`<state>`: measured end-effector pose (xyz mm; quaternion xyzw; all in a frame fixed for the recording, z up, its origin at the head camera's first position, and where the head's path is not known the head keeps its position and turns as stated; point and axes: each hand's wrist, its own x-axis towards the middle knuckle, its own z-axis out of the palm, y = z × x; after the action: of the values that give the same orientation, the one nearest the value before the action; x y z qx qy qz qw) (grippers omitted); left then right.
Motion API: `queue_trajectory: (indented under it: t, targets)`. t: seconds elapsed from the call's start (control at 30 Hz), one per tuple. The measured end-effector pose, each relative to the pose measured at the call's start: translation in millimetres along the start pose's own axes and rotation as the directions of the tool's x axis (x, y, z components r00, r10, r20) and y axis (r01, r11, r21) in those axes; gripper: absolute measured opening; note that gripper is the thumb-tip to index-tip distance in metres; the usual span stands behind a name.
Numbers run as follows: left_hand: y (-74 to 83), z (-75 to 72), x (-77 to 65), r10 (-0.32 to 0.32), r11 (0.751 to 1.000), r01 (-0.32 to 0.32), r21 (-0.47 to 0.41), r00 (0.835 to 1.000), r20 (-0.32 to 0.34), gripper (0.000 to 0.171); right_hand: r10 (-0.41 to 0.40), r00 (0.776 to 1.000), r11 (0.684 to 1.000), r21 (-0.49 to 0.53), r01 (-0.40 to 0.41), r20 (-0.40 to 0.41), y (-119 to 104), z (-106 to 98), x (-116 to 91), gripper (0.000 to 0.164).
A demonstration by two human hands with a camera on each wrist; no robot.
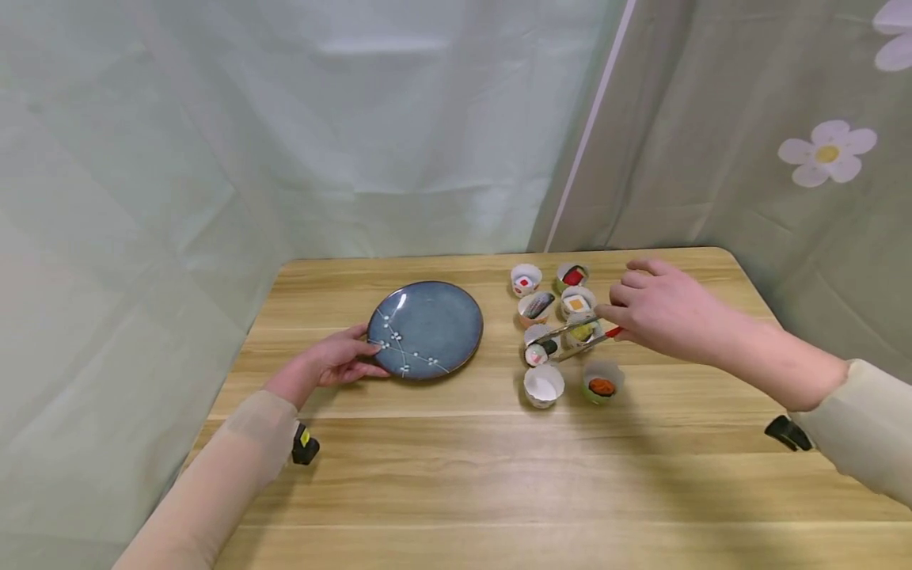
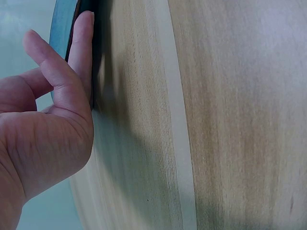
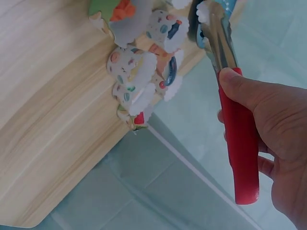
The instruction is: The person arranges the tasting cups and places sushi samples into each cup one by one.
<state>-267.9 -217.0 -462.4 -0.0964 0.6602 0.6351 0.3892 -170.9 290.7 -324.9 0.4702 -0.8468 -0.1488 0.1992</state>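
Observation:
My left hand (image 1: 347, 358) grips the near left rim of a round blue plate (image 1: 435, 324) with a white blossom pattern, thumb over the edge and other fingers at its side and underneath. In the left wrist view, the plate's edge (image 2: 62, 28) shows beside the fingers. My right hand (image 1: 659, 309) holds metal tongs (image 3: 240, 139) by their red handle, palm over it. The tongs' tips lie around a white sushi roll (image 1: 536, 355) with a pink centre and dark wrap, just above the paper cups. An empty white paper cup (image 1: 544, 386) stands right in front of the roll.
Several paper cups with sushi pieces are grouped right of the plate, among them a cup with orange topping (image 1: 602, 385), one with a red piece (image 1: 572, 275) and one with a silvery piece (image 1: 536, 305). A pale curtain (image 1: 427, 142) hangs behind the wooden table (image 1: 456, 475).

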Motion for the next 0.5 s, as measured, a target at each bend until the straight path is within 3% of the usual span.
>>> queue_trajectory:
  t: [0.5]
  targets:
    - [-2.3, -1.2, 0.5, 0.004, 1.0, -0.004, -0.015, 1.0, -0.007, 0.079, -0.052, 0.998, 0.999, -0.001, 0.052, 0.04, -9.7, 5.4, -5.2, 0.042]
